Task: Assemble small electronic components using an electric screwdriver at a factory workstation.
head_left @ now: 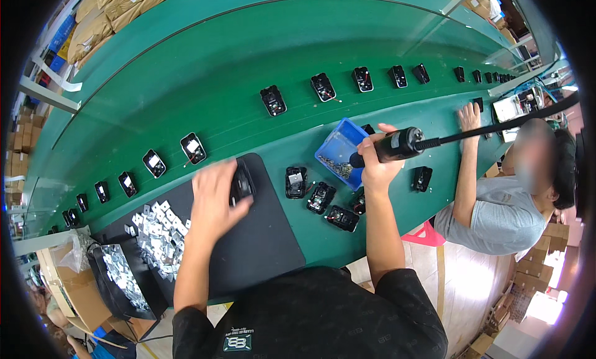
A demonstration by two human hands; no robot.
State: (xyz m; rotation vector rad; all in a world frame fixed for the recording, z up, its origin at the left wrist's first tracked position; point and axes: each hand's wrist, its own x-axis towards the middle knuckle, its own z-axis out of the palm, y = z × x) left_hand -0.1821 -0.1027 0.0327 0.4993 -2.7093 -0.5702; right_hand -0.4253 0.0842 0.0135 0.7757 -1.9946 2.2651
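My left hand [213,201], smeared by motion, is over the black mat [267,235] with its fingers and thumb around a black plastic housing [243,182], which is blurred as well. A corded electric screwdriver [397,146] is gripped in my right hand [379,166]. Its dark front end points left, above a blue bin [340,142] with small screws [339,168] in its near part. On the mat, left of my left hand, lies a heap of small silvery metal plates [160,235].
Several black housings, one of them [297,182], lie between the mat and my right forearm. More housings [273,100] line the green conveyor [230,67] beyond. A black box of metal plates [149,297] stands at the left. A co-worker [503,204] sits at the right.
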